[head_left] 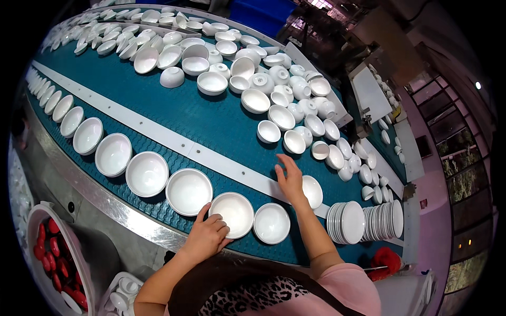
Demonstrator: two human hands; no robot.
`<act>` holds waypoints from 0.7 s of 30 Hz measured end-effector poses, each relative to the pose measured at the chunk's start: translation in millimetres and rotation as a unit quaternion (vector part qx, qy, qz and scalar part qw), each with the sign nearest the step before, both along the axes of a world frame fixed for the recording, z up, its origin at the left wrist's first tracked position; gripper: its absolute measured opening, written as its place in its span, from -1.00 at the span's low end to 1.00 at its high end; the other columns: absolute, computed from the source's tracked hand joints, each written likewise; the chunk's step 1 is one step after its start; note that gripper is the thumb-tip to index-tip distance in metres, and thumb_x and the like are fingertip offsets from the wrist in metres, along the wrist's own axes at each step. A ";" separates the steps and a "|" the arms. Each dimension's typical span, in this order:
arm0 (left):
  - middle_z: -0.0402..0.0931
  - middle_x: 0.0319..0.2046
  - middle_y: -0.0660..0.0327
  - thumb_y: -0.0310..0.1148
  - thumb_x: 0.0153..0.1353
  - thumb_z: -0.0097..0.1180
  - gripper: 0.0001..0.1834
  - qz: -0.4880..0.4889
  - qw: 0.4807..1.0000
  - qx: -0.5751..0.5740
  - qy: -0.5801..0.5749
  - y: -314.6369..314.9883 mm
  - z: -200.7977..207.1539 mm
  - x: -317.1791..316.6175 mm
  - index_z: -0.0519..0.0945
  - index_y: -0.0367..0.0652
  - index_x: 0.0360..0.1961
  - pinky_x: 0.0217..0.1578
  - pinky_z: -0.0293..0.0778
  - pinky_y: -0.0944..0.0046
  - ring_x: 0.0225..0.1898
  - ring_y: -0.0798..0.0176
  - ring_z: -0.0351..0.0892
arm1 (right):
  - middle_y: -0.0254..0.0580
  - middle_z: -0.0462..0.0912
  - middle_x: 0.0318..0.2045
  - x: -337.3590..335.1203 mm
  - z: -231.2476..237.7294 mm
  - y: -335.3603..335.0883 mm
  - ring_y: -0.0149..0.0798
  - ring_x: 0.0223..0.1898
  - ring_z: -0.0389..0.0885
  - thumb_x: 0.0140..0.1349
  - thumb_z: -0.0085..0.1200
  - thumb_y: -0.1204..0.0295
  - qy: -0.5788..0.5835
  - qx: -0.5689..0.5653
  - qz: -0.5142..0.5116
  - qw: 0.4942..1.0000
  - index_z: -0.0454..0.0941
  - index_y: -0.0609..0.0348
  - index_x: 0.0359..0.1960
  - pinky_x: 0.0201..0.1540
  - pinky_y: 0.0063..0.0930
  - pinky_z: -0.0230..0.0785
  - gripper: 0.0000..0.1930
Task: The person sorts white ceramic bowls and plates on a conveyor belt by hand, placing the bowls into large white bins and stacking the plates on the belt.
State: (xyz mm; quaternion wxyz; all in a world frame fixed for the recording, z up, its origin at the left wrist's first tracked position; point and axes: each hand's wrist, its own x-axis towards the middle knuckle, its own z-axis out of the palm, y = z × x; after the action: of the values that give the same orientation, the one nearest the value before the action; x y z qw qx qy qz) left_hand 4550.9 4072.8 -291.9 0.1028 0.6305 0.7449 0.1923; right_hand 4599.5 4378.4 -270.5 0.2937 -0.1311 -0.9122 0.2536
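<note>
My left hand (210, 234) rests against the near left side of a white bowl (232, 213), its fingers curled at the rim. This bowl stands upright in a curved row on the teal belt, between a larger white bowl (189, 192) and a smaller white bowl (272, 224). Over the white divider strip, my right hand (289, 176) reaches forward with fingers apart and nothing in them. Just right of its wrist sits another white bowl (312, 192), partly hidden by my arm. Beyond the fingertips lie loose white bowls (294, 142), some upright, some tipped.
Two stacks of white plates (352, 222) stand on the belt at the right. The white divider strip (163, 134) splits the teal belt (137, 95) lengthwise. A bucket (39, 210) of red pieces is at the lower left, beside a white basket (117, 279). A red cloth-like bundle (385, 263) lies lower right.
</note>
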 end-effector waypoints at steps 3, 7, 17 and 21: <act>0.45 -0.03 0.18 -0.08 -0.11 0.32 -0.44 0.065 0.992 0.103 0.022 9.8 7.9 12.4 0.52 -0.06 -0.05 0.25 -0.05 -0.27 0.13 0.14 0.34 | 0.03 0.45 0.06 -67.1 -16.4 68.6 0.05 0.11 0.39 0.09 0.00 0.59 -0.015 0.128 -0.073 0.989 0.38 0.26 0.07 0.11 -0.16 0.26 -0.57; 0.43 -0.01 0.15 0.00 -0.14 0.32 -0.36 0.100 0.979 0.178 0.025 19.6 7.9 27.8 0.51 -0.06 -0.02 0.21 -0.10 -0.41 0.15 0.07 0.30 | -0.10 0.42 0.10 -119.7 -21.8 105.4 -0.10 0.22 0.29 0.11 -0.08 0.53 -0.186 0.127 -0.155 0.962 0.43 0.13 0.04 0.12 0.09 0.13 -0.61; 0.42 0.03 0.23 -0.11 -0.08 0.31 -0.38 0.075 0.980 0.182 0.003 55.1 7.0 66.2 0.47 -0.02 0.05 0.23 -0.01 -0.22 0.16 0.08 0.30 | -0.26 0.53 -0.23 -12.9 -50.5 96.2 -0.17 -0.05 0.49 -0.02 0.15 0.57 -0.109 0.195 0.008 0.975 0.49 0.04 -0.32 0.23 0.21 -0.10 -0.79; 0.49 -0.03 0.32 -0.25 -0.03 0.28 -0.54 0.037 0.987 0.151 0.052 72.2 -3.1 82.6 0.53 0.00 -0.03 0.18 0.12 -0.08 0.12 0.20 0.36 | -0.29 0.53 -0.27 88.8 -40.1 48.4 -0.22 -0.12 0.52 0.01 0.15 0.55 -0.075 0.199 0.061 0.975 0.48 0.06 -0.32 0.23 0.21 -0.07 -0.81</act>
State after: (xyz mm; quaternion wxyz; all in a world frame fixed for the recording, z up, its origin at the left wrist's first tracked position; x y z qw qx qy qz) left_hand 4633.5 4144.9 -295.0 -0.0394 0.6201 0.7344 0.2729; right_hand 4688.3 4426.8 -310.5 0.2292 -0.0330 -0.9700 0.0735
